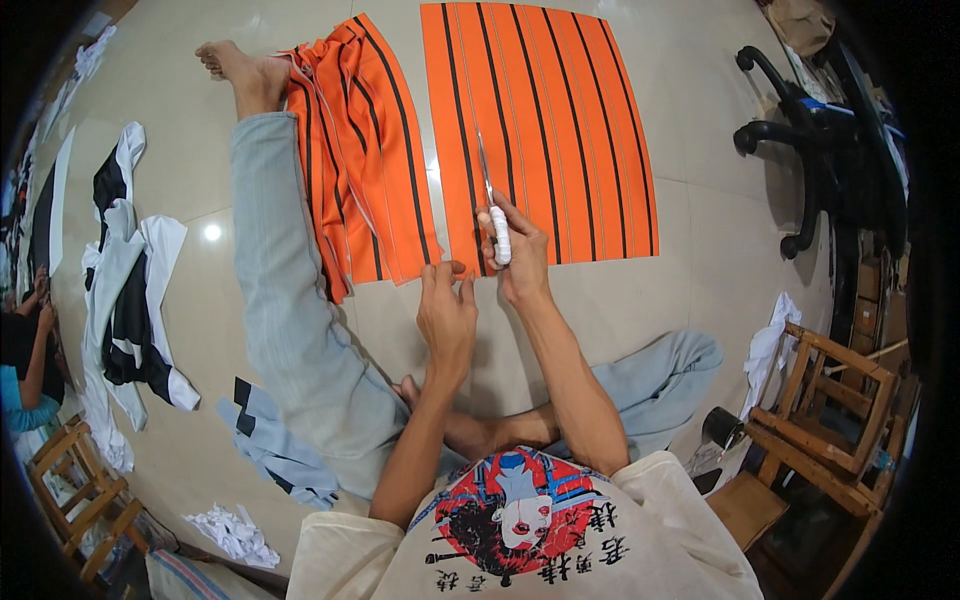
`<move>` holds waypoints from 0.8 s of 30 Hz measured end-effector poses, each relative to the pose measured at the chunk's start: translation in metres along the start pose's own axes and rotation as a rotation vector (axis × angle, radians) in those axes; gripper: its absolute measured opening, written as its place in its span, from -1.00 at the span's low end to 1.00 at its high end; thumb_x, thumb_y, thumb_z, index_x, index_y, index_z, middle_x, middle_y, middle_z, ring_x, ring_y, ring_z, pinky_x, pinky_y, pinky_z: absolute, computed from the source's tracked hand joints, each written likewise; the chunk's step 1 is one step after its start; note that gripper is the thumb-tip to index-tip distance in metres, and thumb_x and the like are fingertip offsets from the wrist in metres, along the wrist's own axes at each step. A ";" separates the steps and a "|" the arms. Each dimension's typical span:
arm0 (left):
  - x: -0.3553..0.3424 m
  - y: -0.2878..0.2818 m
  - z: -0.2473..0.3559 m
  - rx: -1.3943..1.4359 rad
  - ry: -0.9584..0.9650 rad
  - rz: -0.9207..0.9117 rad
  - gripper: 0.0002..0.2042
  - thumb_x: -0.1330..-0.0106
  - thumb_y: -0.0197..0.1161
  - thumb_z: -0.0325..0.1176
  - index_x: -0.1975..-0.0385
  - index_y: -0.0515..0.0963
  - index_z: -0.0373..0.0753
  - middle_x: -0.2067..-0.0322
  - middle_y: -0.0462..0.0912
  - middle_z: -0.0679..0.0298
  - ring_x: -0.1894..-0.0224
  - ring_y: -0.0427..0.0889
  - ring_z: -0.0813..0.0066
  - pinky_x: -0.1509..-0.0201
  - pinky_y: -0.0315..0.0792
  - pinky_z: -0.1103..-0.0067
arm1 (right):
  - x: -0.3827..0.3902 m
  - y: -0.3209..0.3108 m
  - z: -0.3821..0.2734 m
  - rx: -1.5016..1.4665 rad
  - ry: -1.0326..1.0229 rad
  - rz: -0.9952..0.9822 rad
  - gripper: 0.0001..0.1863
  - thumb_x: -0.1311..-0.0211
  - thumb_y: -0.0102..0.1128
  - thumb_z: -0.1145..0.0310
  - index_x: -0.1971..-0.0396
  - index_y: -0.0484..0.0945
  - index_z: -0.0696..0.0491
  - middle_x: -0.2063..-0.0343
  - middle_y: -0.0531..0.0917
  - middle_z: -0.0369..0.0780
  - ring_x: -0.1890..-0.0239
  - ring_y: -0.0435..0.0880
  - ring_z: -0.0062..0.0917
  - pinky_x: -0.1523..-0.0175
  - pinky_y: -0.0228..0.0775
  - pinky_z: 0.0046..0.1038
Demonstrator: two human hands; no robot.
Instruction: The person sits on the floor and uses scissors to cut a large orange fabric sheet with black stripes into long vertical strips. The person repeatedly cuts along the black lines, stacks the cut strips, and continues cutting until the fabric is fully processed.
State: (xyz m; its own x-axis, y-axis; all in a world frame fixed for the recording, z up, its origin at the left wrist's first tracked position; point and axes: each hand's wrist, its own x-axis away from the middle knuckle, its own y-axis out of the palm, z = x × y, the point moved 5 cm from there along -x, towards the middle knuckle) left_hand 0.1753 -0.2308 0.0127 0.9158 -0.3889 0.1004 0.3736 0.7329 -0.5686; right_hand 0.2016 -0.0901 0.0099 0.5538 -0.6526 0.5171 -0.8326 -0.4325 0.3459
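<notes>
My right hand point(522, 255) grips a pair of scissors point(501, 235) by handles wrapped in white. Their blades point away from me over a flat sheet of orange fabric point(560, 130) with dark and thin pale stripes. Close beside it, at the sheet's near left corner, my left hand point(447, 315) has its fingers bent and seems to pinch the fabric's edge; the exact hold is partly hidden. To the left lies a rumpled, gathered pile of the same orange striped fabric point(365, 150), along my outstretched leg.
White and black cloth pieces point(130, 290) lie on the floor at left, with grey-blue scraps point(275, 440) nearer me. Another person's arm point(38, 350) shows at the far left. A black wheeled chair base point(800, 140) and wooden stools point(820, 400) stand at right.
</notes>
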 end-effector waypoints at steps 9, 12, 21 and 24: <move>0.000 -0.002 0.003 0.010 -0.011 -0.004 -0.83 -0.35 0.33 -0.42 0.14 0.58 -0.30 0.29 0.47 0.14 0.32 0.53 0.24 0.22 0.44 0.38 | -0.001 0.005 -0.009 0.005 0.031 0.000 -0.40 -0.24 0.43 0.43 -0.29 0.50 0.17 0.53 0.60 -0.35 0.65 0.49 -0.77 0.64 0.16 -0.69; 0.000 -0.001 0.003 0.005 -0.006 -0.003 -0.83 -0.35 0.33 -0.42 0.14 0.58 -0.30 0.28 0.48 0.14 0.34 0.52 0.26 0.23 0.44 0.38 | -0.012 0.009 -0.014 0.010 0.010 -0.002 -0.38 -0.23 0.44 0.41 -0.29 0.49 0.19 0.55 0.57 -0.37 0.65 0.48 -0.77 0.64 0.14 -0.69; 0.001 -0.001 0.004 0.026 -0.047 -0.022 -0.83 -0.35 0.34 -0.41 0.15 0.58 -0.30 0.29 0.47 0.18 0.46 0.46 0.37 0.28 0.42 0.42 | -0.032 0.012 -0.012 0.000 -0.014 -0.040 -0.36 -0.24 0.45 0.40 -0.30 0.46 0.22 0.39 0.68 -0.30 0.65 0.52 -0.75 0.67 0.24 -0.72; 0.000 -0.001 0.003 0.015 -0.040 -0.015 -0.83 -0.35 0.34 -0.41 0.15 0.58 -0.30 0.29 0.47 0.18 0.47 0.46 0.38 0.29 0.43 0.42 | -0.030 0.014 -0.012 0.015 -0.022 -0.042 -0.36 -0.23 0.45 0.40 -0.30 0.46 0.22 0.38 0.68 -0.29 0.65 0.53 -0.75 0.67 0.25 -0.72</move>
State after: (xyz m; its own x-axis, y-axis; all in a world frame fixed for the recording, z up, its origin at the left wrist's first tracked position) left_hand 0.1757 -0.2302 0.0158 0.9150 -0.3776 0.1418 0.3895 0.7357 -0.5541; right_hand 0.1730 -0.0691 0.0085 0.5882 -0.6470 0.4852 -0.8087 -0.4688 0.3552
